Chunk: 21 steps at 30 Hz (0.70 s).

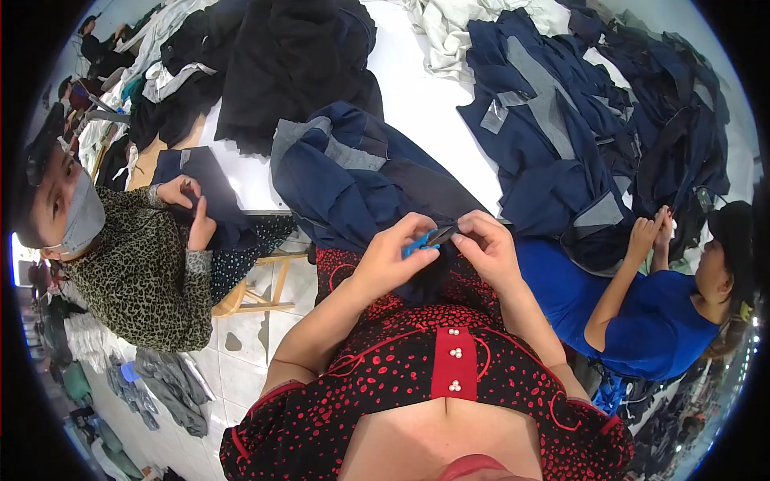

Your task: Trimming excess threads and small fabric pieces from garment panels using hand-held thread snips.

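Note:
My left hand (391,255) is closed around a pair of blue-handled thread snips (421,244), their dark blades pointing toward my other hand. With thumb and fingers together, my right hand (491,247) pinches an edge of a navy garment (353,188) right by the blade tips. The garment has grey lining patches and a darker panel; it lies over the table edge and hangs down into my lap. Any thread at the blades is too small to make out.
Black garments (301,72) lie piled on the white table (413,88), with more navy garments (537,136) at the right and white cloth (441,32) behind. A masked co-worker (136,264) sits left near a wooden stool (277,289); another in blue (650,321) works at right.

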Available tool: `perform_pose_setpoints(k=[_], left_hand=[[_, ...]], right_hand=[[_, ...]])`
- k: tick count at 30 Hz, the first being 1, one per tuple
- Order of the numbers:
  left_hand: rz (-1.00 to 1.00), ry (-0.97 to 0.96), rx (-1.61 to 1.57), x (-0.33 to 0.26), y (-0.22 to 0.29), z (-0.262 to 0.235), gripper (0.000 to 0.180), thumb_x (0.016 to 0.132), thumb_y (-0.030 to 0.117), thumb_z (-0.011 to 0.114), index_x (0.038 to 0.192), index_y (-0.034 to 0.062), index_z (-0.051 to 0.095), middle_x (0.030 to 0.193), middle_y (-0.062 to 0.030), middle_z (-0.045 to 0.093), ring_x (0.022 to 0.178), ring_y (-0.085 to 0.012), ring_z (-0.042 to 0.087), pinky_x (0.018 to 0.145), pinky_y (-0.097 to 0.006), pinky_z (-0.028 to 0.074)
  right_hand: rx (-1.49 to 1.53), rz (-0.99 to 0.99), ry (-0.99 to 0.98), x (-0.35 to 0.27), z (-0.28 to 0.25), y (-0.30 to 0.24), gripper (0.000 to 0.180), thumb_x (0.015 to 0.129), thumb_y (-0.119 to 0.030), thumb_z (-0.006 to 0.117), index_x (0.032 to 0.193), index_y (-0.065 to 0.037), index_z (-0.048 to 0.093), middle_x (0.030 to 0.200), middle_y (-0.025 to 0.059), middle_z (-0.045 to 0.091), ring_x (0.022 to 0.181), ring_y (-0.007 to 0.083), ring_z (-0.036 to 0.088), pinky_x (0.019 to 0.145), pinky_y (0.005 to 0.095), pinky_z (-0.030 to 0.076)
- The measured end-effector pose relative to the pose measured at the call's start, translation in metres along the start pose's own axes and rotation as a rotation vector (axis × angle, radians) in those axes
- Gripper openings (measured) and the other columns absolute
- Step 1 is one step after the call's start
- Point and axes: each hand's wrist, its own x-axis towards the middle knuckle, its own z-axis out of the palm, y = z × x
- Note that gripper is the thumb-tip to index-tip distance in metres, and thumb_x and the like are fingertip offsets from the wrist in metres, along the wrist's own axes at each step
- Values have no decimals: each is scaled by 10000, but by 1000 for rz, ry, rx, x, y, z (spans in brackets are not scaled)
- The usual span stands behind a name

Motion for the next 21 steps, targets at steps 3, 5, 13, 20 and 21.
perform_pose_setpoints(k=[3, 5, 13, 20, 21], left_hand=[[-529, -220, -966, 6, 10, -8, 376, 888, 311, 551, 1116, 25, 465, 793, -56, 569, 577, -54, 507, 452, -169, 374], [-543, -240, -906, 10, 8, -18, 352, 877, 297, 571, 1086, 27, 487, 767, -30, 543, 574, -45, 481, 468, -165, 362], [-188, 23, -236, 12, 8, -9, 298, 780, 178, 670, 1024, 23, 597, 850, -22, 586, 813, -108, 551, 751, -258, 452], [-488, -211, -395, 15, 21, 2, 189, 757, 158, 620, 844, 3, 554, 731, -121, 585, 701, -242, 586, 638, -328, 447], [-494, -192, -397, 14, 21, 1, 189, 757, 158, 620, 844, 3, 554, 731, -121, 585, 701, -242, 586, 638, -328, 447]], right_hand=[[18, -76, 0, 3, 0, 1, 70, 780, -26, 608, 796, 36, 579, 883, 72, 574, 778, 124, 548, 667, 225, 426], [111, -76, 7, 9, 3, 5, 75, 779, -22, 605, 798, 45, 578, 883, 84, 574, 778, 123, 552, 668, 226, 428], [34, -150, -30, 3, 2, 2, 152, 756, -97, 605, 757, 34, 527, 977, 145, 583, 923, 231, 561, 822, 315, 433], [193, 4, 51, -10, -1, 14, 57, 713, -12, 512, 720, 6, 458, 1005, 117, 518, 959, 172, 487, 885, 256, 343], [195, 4, 31, -8, 0, 16, 57, 713, -12, 512, 720, 6, 458, 1005, 117, 518, 959, 172, 487, 885, 256, 343]])
